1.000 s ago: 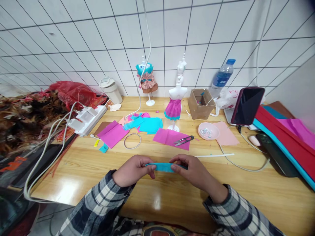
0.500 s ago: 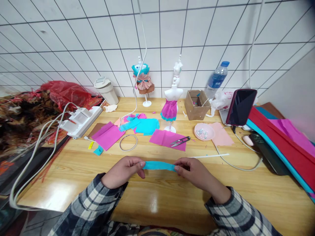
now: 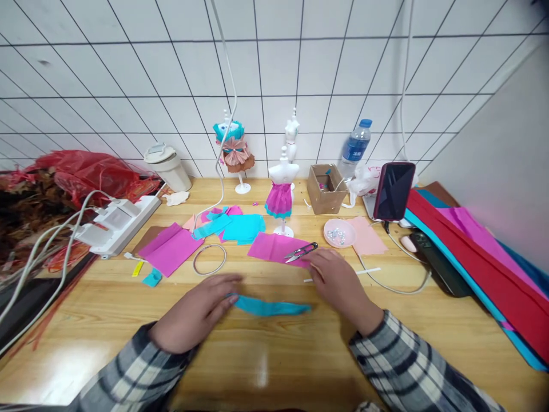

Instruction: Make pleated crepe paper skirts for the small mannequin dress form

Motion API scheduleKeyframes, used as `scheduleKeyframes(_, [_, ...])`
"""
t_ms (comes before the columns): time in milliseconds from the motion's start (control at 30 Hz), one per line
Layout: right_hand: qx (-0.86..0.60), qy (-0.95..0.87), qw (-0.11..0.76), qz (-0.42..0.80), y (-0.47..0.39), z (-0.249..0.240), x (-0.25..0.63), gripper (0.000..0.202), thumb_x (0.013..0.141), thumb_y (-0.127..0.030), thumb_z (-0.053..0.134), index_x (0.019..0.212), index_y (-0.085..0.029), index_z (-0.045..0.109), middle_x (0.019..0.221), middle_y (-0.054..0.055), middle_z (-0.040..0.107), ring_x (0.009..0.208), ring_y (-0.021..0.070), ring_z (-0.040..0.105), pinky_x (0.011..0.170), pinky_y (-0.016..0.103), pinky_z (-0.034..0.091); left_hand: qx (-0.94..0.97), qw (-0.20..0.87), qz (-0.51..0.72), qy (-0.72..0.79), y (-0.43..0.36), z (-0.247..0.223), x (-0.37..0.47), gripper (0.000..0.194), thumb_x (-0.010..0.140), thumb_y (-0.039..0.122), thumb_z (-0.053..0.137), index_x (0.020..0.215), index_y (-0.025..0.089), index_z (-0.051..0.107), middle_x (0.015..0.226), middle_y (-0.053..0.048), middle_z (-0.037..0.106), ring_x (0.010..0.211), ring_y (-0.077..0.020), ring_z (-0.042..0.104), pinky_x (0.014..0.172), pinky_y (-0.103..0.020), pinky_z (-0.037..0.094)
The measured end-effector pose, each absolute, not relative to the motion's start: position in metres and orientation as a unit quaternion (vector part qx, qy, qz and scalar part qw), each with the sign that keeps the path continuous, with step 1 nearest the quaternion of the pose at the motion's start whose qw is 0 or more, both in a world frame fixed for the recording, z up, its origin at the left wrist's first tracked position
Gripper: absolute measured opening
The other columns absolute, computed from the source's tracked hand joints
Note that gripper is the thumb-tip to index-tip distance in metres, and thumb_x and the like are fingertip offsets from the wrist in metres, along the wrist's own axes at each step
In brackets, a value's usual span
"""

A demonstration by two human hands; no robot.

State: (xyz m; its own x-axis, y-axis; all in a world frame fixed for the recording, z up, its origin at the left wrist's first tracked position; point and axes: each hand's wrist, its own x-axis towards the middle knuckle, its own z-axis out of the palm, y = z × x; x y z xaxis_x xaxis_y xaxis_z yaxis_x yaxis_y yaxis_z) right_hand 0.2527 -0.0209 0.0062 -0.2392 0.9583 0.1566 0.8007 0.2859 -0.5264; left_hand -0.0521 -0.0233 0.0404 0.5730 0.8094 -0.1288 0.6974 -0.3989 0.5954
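Note:
A blue strip extends to the right from my left hand, which pinches its left end between thumb and fingers. My right hand is off the strip, its fingertips at the right edge of a magenta sheet, just below small black-handled snips. Whether the right fingers grip anything is unclear. Part of a thin white strip is hidden under that hand. Behind the sheet stands a small white dress form in a magenta skirt with a blue hem.
Blue sheets, another magenta sheet and a metal ring lie left of centre. A pink bowl of beads, a cardboard box and a propped phone stand right. A power strip is left.
My right hand has let go of the blue strip and moved up to the snips. The strip now hangs from my left hand alone. The view has shifted.

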Motion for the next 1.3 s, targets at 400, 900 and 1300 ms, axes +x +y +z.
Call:
scheduleKeyframes(400, [-0.56, -0.816, 0.115, 0.089, -0.025, -0.002, 0.262, 0.027, 0.089, -0.016, 0.057, 0.111, -0.026, 0.067, 0.097, 0.005, 0.07, 0.097, 0.025, 0.056, 0.083, 0.041, 0.039, 0.879, 0.228, 0.008, 0.418, -0.004, 0.01, -0.01, 0.033, 0.093, 0.02, 0.042, 0.121, 0.019, 0.059, 0.14, -0.013, 0.054, 0.13, -0.0259, 0.05, 0.114, -0.057, 0.027])
scheduleKeyframes(900, [-0.475, -0.845, 0.186, 0.161, 0.003, -0.005, 0.201, 0.019, 0.092, -0.019, 0.057, 0.101, -0.022, 0.074, 0.092, 0.005, 0.068, 0.089, 0.0171, 0.06, 0.081, 0.029, 0.045, 0.872, 0.199, -0.032, 0.447, -0.049, 0.018, -0.016, 0.024, 0.092, 0.015, 0.043, 0.1, 0.019, 0.065, 0.148, -0.012, 0.045, 0.135, -0.0266, 0.044, 0.114, -0.057, 0.027])
scheduleKeyframes(1300, [-0.487, -0.831, 0.225, 0.145, -0.002, -0.007, 0.211, 0.026, 0.093, -0.016, 0.051, 0.113, -0.02, 0.067, 0.117, 0.009, 0.067, 0.109, 0.0234, 0.058, 0.099, 0.04, 0.041, 0.864, 0.201, 0.0, 0.462, -0.054, 0.014, -0.024, 0.023, 0.092, 0.017, 0.042, 0.094, 0.02, 0.064, 0.149, -0.01, 0.044, 0.139, -0.0271, 0.037, 0.114, -0.06, 0.023])
